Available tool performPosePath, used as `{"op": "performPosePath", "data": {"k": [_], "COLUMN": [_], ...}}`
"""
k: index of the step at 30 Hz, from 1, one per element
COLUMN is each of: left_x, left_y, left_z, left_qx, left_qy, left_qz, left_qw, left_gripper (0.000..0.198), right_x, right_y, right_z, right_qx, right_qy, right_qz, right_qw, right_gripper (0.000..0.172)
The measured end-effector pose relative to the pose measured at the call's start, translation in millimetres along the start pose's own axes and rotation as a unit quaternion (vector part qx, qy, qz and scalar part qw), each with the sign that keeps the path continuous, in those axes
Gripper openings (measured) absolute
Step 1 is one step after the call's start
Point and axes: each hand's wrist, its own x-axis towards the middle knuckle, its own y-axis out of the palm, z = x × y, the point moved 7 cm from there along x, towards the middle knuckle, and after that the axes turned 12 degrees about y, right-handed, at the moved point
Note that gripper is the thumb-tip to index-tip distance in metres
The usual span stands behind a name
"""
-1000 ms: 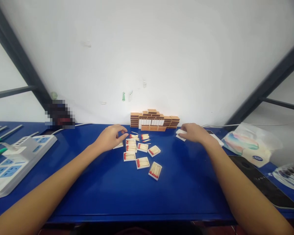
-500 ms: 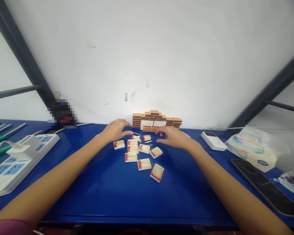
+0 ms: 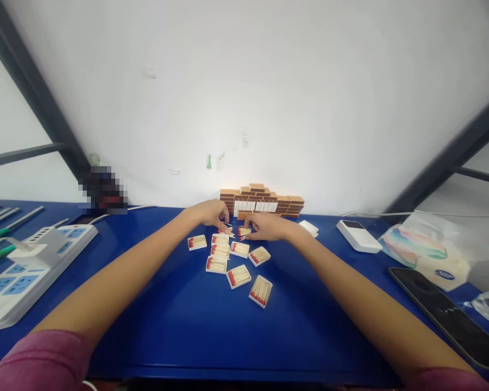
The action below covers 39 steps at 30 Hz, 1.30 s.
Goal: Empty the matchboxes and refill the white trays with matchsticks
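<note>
Several open white matchbox trays point(image 3: 238, 276) filled with red-tipped matches lie on the blue table point(image 3: 179, 320). Loose matches point(image 3: 243, 232) are scattered just behind them. My left hand point(image 3: 211, 212) has its fingers curled down onto the loose matches at the left. My right hand point(image 3: 268, 226) pinches at the loose matches from the right, fingers together. What each hand holds is too small to make out. A stack of brown matchbox sleeves point(image 3: 262, 199) stands against the white wall behind both hands.
White empty trays point(image 3: 310, 227) and a small white device point(image 3: 358, 235) lie to the right. Further right are a plastic bag point(image 3: 430, 250) and a black phone point(image 3: 448, 317). A white power strip point(image 3: 22, 270) sits at the left edge.
My right hand left the white trays at the right and came to the loose matches in the middle. My left hand shifted slightly right and back, onto the loose matches.
</note>
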Motion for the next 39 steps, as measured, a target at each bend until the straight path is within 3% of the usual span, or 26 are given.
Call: {"op": "performPosePath", "data": {"k": [4, 11, 17, 24, 34, 39], "left_x": [0, 1, -1, -6, -5, -5], "left_y": [-0.3, 2.0, 7.2, 10.0, 9.3, 9.4], "left_z": [-4, -4, 7, 8, 1, -2], "left_qx": [-0.002, -0.006, -0.042, -0.061, -0.054, -0.044], "left_qy": [0.011, 0.028, 0.039, 0.049, 0.025, 0.009], "left_qz": [-0.008, -0.028, -0.055, -0.046, -0.032, -0.021], "left_qw": [1.0, 0.999, 0.997, 0.996, 0.998, 0.999], "left_gripper": [0.059, 0.054, 0.04, 0.04, 0.035, 0.036], "right_x": [3, 5, -3, -1, 3, 4], "right_y": [1, 2, -3, 0, 11, 15], "right_z": [1, -2, 18, 39, 45, 49], "right_qx": [-0.009, -0.021, 0.044, 0.034, -0.012, -0.023], "right_qy": [0.014, 0.012, -0.074, -0.086, -0.05, -0.064], "right_qz": [-0.005, -0.055, -0.132, -0.134, -0.161, -0.157], "right_qw": [1.0, 0.998, 0.988, 0.987, 0.986, 0.985], "right_gripper": [0.019, 0.016, 0.019, 0.032, 0.021, 0.018]}}
